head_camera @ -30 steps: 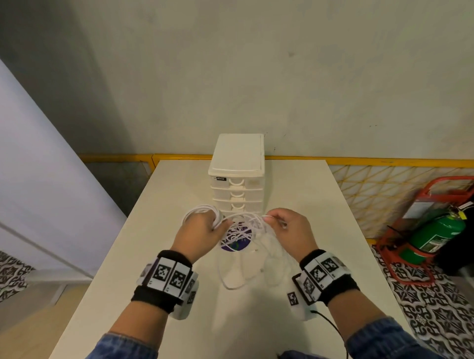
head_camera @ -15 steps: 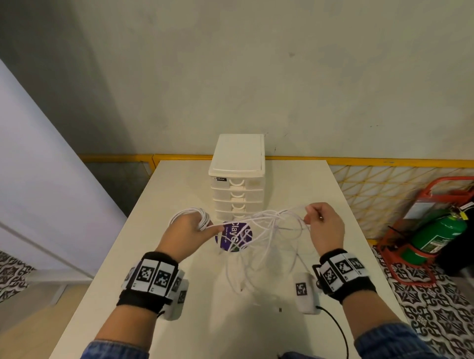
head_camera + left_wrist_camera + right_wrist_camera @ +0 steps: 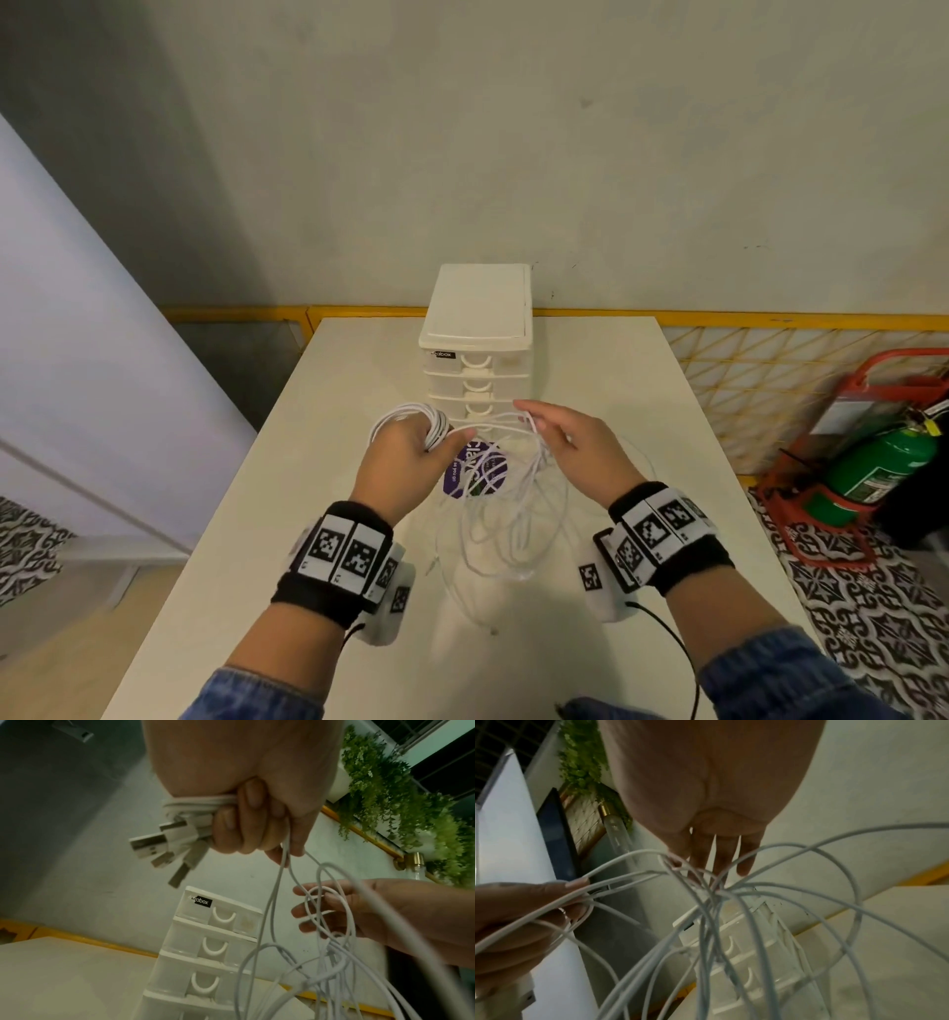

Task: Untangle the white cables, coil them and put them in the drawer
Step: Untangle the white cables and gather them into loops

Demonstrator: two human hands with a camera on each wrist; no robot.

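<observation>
Several white USB cables (image 3: 513, 529) hang in tangled loops above the white table (image 3: 616, 390). My left hand (image 3: 434, 442) grips a wound bundle of them (image 3: 405, 413); in the left wrist view its curled fingers (image 3: 244, 833) hold the bundle with USB plugs (image 3: 154, 843) sticking out. My right hand (image 3: 534, 421) is close beside it with straight, spread fingers (image 3: 718, 862), and loose strands (image 3: 731, 923) are draped across them. The white drawer unit (image 3: 477, 303) stands just behind both hands, all its drawers closed.
A round purple sticker (image 3: 462, 473) lies on the table under the cables. A yellow rail (image 3: 770, 321) runs behind the table's far edge. A green fire extinguisher (image 3: 873, 462) in a red stand sits on the floor to the right.
My right hand swung out to the right, drawing strands away, then came back toward my left hand with its fingers straightened. The loose loops now hang lower and closer together.
</observation>
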